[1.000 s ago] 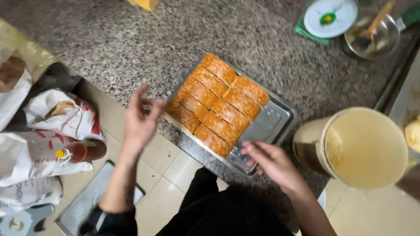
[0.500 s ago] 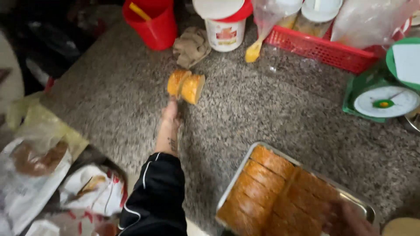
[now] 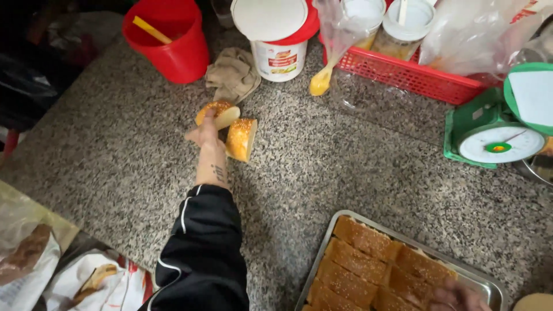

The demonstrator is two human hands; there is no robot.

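Bread halves, two in number, lie on the speckled granite desk (image 3: 357, 173) near its far edge: one half (image 3: 218, 114) shows a pale cut face and a golden, seeded crust; the other (image 3: 241, 139) stands on edge just beside it, cut face turned right. Left hand (image 3: 205, 137), on a black-sleeved arm with white piping, reaches between them, its fingers touching the farther half; whether they are closed on it cannot be told. Right hand (image 3: 458, 298) shows only in part at the lower edge, resting on the bread slabs in a metal tray (image 3: 489, 285); its fingers' state cannot be told. Behind the halves lie a crumpled beige cloth (image 3: 233, 74), a red bucket (image 3: 167, 40), a white lidded tub (image 3: 279, 37) and a red basket (image 3: 415, 75). A green kitchen scale (image 3: 495, 138) stands at right, well apart.
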